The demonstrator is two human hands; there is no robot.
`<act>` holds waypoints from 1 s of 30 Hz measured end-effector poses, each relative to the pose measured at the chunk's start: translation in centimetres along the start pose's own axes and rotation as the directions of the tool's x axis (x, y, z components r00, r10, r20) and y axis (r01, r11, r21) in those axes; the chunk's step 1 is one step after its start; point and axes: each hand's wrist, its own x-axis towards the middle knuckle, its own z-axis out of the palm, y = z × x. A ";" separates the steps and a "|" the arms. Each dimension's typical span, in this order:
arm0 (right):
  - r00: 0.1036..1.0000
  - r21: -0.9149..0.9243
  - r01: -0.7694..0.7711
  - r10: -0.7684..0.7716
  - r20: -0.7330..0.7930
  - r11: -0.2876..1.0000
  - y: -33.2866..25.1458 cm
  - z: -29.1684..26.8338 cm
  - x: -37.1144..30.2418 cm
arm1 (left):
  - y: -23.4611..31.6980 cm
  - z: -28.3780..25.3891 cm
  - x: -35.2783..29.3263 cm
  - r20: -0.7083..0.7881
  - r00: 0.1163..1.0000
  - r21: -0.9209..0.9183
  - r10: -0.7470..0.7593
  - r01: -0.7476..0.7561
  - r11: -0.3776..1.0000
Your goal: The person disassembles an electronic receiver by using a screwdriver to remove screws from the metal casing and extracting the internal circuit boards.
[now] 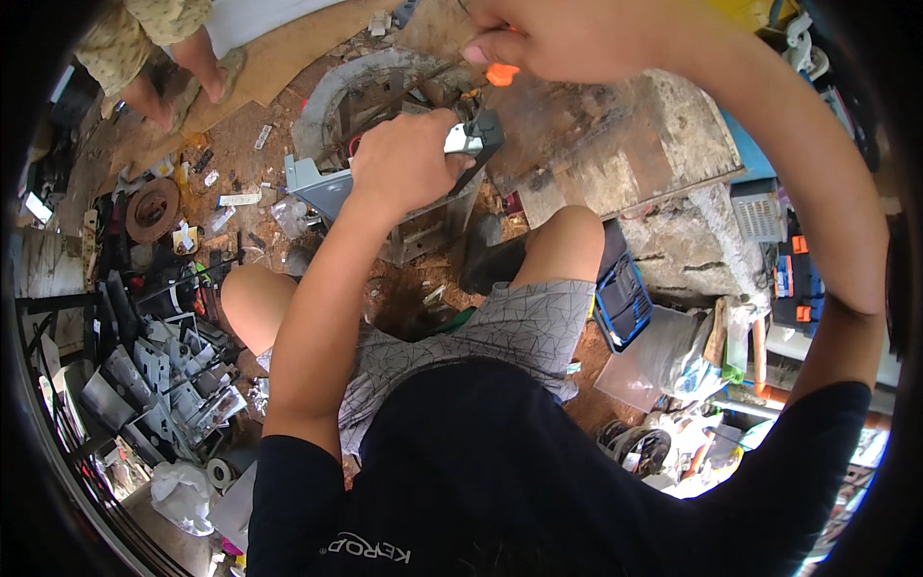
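Observation:
My left hand is closed round a grey metal casing, whose edges show on both sides of the fist. Beside its thumb side lies a shiny silver part, next to a dark grey end of the metal. My right hand is raised at the top of the view, its fingers curled round an orange-handled tool. Only the orange end shows plainly below the fist; the tool's working end is out of sight. Under the casing is a round concrete ring with scraps inside.
A worn wooden board lies on a concrete block to the right. Scrap metal pieces are heaped at the left, near a rusty ring. A blue tool case rests by my knee. Another person's legs are at the far left.

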 end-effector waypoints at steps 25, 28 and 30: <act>0.989 -0.105 -0.005 0.020 0.143 0.994 -1.0 -1.4 -1.0 | -0.4 0.6 -0.4 -0.043 0.999 -0.042 0.013 -0.015 0.999; 0.986 -0.024 0.167 -0.167 -0.011 0.986 0.1 0.3 -1.0 | -0.2 0.5 -0.2 -0.047 0.999 -0.039 0.008 -0.009 0.999; 0.967 0.099 0.242 -0.232 -0.109 0.965 0.3 0.0 -1.2 | -0.1 0.1 -0.2 -0.024 0.999 -0.034 -0.022 0.021 0.999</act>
